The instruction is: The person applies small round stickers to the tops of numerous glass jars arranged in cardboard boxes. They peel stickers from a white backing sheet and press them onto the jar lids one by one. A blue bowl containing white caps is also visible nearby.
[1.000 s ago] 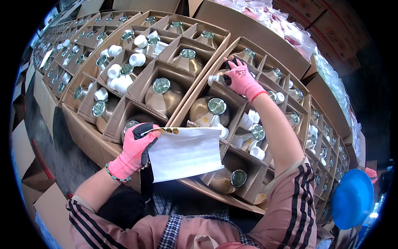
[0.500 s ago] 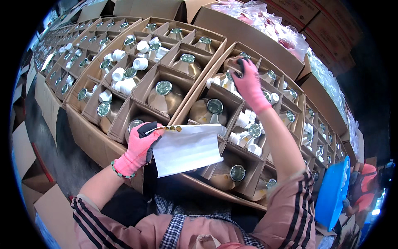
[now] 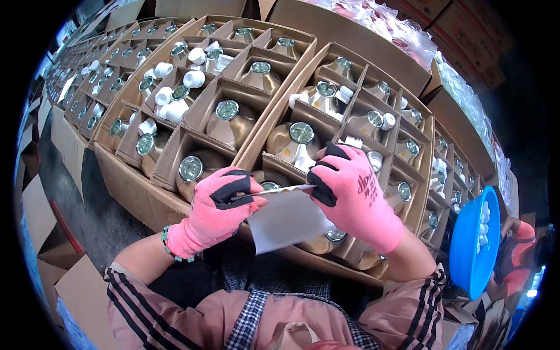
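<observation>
My left hand (image 3: 213,207), in a pink glove with black fingertips, pinches one upper corner of a white sheet of stickers (image 3: 286,223). My right hand (image 3: 357,195), gloved alike, has its fingers closed at the other end of that upper edge. The sheet hangs between them, tilted, over the near side of a divided carton (image 3: 265,146). Beyond the hands, wide glass bottles with clear round mouths sit one to a compartment, such as this bottle (image 3: 294,143). White plastic caps (image 3: 344,94) lie among some of them.
To the left stands another divided carton (image 3: 137,198) of bottles and caps, with more rows behind. A blue basin (image 3: 461,256) holding white pieces is at the right, near a co-worker in a pink top (image 3: 518,251). Plastic-wrapped goods (image 3: 402,26) fill boxes at the back.
My right hand has come back from a far bottle to the sheet and closed on its edge. The left hand has shifted slightly right. The blue basin has moved.
</observation>
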The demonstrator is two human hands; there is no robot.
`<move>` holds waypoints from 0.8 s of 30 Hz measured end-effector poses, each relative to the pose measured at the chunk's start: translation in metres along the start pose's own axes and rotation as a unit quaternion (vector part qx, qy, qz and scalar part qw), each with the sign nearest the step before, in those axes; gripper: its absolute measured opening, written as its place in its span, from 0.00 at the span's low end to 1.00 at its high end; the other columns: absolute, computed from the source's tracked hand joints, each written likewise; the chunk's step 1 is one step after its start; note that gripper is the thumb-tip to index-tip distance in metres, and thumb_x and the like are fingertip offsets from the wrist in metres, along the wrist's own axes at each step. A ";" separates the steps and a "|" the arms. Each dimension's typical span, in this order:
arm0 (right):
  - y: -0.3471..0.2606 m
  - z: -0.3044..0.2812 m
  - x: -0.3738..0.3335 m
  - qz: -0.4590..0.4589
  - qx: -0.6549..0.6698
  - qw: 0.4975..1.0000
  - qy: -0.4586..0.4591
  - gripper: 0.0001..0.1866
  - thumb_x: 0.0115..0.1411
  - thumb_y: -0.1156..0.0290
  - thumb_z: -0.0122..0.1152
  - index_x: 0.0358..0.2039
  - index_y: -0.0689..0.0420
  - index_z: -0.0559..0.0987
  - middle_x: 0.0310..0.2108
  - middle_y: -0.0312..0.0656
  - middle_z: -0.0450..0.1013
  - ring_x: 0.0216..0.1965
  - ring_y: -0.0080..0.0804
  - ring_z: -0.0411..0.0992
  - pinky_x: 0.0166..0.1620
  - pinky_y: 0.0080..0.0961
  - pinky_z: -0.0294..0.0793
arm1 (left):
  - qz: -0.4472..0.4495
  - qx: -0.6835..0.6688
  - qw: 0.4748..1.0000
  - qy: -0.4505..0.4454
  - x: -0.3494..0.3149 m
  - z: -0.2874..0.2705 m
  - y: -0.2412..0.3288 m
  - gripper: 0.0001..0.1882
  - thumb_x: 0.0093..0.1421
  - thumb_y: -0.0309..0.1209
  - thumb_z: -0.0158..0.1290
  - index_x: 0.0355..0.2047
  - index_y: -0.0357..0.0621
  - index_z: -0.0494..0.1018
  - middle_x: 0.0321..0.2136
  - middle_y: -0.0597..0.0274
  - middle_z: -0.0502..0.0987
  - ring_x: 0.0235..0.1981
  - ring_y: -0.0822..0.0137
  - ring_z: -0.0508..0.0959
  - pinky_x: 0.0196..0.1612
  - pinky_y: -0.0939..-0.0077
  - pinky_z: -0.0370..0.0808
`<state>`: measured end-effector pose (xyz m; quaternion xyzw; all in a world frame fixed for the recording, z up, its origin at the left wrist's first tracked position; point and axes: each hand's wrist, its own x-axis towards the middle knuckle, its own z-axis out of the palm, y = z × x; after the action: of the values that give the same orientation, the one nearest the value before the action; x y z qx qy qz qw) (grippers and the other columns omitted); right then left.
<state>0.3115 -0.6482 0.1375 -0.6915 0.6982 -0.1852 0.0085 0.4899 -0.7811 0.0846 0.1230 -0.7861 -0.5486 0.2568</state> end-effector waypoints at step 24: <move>-0.005 0.001 -0.018 -0.107 0.047 0.989 0.095 0.15 0.34 0.75 0.61 0.28 0.52 0.76 0.27 0.34 0.68 0.38 0.34 0.67 0.41 0.33 0.63 | -0.097 -0.147 0.984 -0.030 0.004 0.006 0.002 0.06 0.45 0.22 0.55 0.24 0.34 0.73 0.24 0.62 0.71 0.26 0.75 0.70 0.31 0.82 0.66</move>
<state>0.3169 -0.6308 0.1331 -0.7402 0.6084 -0.2825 -0.0458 0.4838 -0.7770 0.0861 0.1433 -0.6885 -0.6839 0.1941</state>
